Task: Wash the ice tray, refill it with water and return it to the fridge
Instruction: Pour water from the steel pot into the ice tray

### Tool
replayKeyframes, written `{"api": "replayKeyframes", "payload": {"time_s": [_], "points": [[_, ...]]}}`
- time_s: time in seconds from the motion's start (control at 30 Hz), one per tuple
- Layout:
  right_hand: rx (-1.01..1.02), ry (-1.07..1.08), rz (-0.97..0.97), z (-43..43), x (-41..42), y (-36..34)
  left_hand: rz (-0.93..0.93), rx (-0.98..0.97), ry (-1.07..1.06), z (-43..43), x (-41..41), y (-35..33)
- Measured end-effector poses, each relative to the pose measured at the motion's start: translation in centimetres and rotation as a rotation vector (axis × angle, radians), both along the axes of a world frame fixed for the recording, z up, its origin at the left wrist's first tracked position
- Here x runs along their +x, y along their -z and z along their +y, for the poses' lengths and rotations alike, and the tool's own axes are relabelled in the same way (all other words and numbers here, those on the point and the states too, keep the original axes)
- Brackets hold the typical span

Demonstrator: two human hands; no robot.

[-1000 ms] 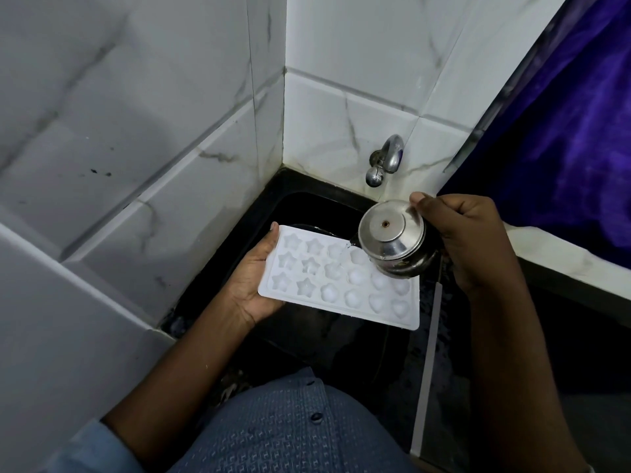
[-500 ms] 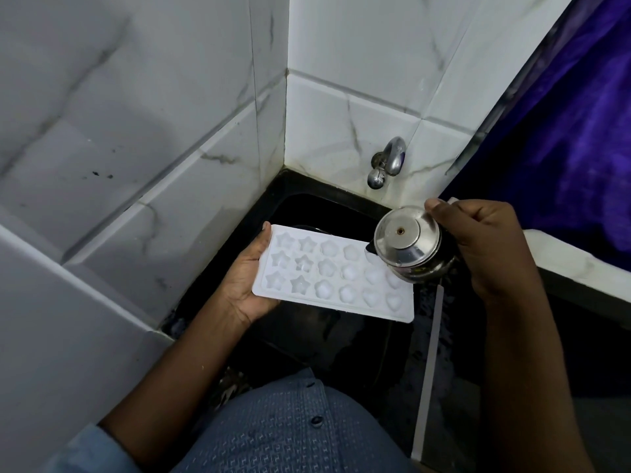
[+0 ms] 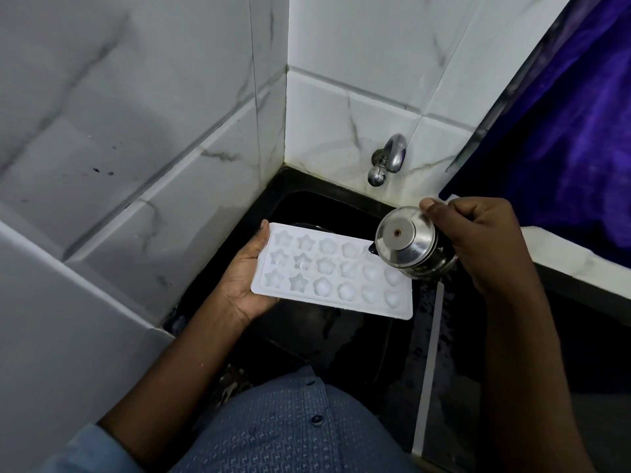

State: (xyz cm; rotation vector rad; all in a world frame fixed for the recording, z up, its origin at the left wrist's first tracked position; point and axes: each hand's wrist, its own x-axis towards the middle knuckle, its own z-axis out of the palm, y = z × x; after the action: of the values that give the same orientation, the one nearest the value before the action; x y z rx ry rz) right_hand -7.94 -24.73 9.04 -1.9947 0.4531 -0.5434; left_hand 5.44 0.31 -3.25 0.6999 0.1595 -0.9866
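i'm looking down over a black sink (image 3: 307, 206) set into a corner of white marble-look tiles (image 3: 170, 131). my left hand (image 3: 244, 278) carries the white ice tray (image 3: 327, 302) from its left short end: the palm sits under the tray, the thumb lies along the near-left edge and a fingertip shows at the far-left corner, so the fingers are spread just wide enough to clamp that end. the tray is held roughly level above the basin, touching nothing but my hand. its cavities run in three rows, star shapes on the left, rounder flower shapes in the middle and heart-like ones toward the right; several glisten wet.

my right hand (image 3: 478, 240) is wrapped tight around a small steel pot (image 3: 409, 244), fingers curled together over its far side and the thumb tip pressed on the upper rim of its round base. the pot is tipped on its side with the base facing me, its mouth pointing left over the right end of the tray. a thin clear stream of water (image 3: 358, 261) runs from its lip down into the cavities in the middle row.

a chrome tap (image 3: 387, 162) sticks out of the back wall above the sink, well apart from both hands. purple cloth (image 3: 563, 131) hangs at the right. my blue patterned shirt (image 3: 290, 428) fills the bottom of the view.
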Motion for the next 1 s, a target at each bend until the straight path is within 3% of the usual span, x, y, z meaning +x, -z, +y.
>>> {"api": "replayKeyframes", "payload": {"time_s": [0.23,0.43,0.53,0.63,0.83,1.0], "points": [[0.047,-0.002,-0.012,-0.4,0.5,0.8,-0.015,-0.014,-0.005,0.1,0.1,0.0],[0.451,0.093,-0.080,-1.3,1.0,1.5,-0.008,-0.018,-0.017,0.1,0.2,0.1],[0.506,0.080,-0.087,-1.7,0.7,1.5,-0.008,-0.013,-0.029,0.2,0.3,0.1],[0.441,0.079,-0.107,-2.4,0.7,1.6,-0.015,-0.009,-0.040,0.4,0.4,0.0],[0.125,0.032,-0.062,-3.1,0.3,1.8,0.028,0.005,-0.070,0.6,0.5,-0.3],[0.032,0.005,-0.017,-2.3,0.1,1.7,0.017,0.014,-0.084,0.8,0.4,-0.5]]}}
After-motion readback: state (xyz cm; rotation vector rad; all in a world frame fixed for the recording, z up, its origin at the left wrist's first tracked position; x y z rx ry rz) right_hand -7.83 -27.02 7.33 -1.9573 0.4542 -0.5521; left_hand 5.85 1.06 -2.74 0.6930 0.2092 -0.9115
